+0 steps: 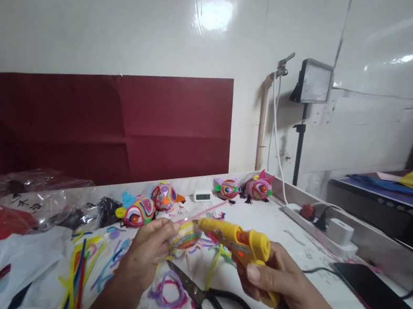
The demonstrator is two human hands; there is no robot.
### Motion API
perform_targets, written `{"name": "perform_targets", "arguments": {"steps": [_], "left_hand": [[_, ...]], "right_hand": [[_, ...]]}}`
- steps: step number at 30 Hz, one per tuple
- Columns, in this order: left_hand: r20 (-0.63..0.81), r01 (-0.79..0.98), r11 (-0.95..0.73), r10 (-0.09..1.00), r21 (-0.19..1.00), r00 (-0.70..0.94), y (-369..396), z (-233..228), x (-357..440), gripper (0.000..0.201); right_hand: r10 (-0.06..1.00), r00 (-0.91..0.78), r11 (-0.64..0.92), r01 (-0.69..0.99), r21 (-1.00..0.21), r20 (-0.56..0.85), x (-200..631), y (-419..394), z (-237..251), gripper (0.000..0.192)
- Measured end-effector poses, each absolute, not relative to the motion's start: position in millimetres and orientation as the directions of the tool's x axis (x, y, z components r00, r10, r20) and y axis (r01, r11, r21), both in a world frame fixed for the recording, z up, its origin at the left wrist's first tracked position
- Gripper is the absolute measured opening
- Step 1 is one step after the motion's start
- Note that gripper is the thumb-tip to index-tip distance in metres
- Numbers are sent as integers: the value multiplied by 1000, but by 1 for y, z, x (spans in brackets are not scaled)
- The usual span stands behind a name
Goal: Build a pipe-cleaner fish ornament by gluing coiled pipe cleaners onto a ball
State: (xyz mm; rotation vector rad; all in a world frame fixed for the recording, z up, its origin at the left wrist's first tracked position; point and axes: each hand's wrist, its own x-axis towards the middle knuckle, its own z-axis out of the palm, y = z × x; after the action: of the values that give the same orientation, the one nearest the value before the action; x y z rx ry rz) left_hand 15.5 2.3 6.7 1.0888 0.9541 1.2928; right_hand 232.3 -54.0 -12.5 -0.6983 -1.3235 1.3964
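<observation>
A: Glue gun (239, 241) status?
B: Yellow, held level above the table, nozzle pointing left and nearly touching the ball.
A: Ball?
B: Small multicoloured ball (187, 235), raised off the table, pink pipe cleaner (202, 211) angled behind it.

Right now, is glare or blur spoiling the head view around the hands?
Head view: bright glare patches sit on the glossy white wall, well above the work; the left hand, right hand and yellow glue gun are evenly lit and fairly sharp; the scissors at the bottom edge look slightly soft; edges bow a little.
</observation>
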Motion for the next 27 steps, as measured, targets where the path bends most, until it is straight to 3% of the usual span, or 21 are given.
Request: {"name": "perform_targets", "arguments": {"steps": [9, 27], "left_hand": [[28, -262, -11, 998, 965, 61, 5, 9, 15, 44], [19, -261, 5, 996, 965, 89, 6, 7, 12, 38]], "right_hand": [[927, -278, 162, -313, -936, 254, 233, -53, -8, 35], [921, -304, 143, -315, -938, 242, 235, -53, -9, 36]]}}
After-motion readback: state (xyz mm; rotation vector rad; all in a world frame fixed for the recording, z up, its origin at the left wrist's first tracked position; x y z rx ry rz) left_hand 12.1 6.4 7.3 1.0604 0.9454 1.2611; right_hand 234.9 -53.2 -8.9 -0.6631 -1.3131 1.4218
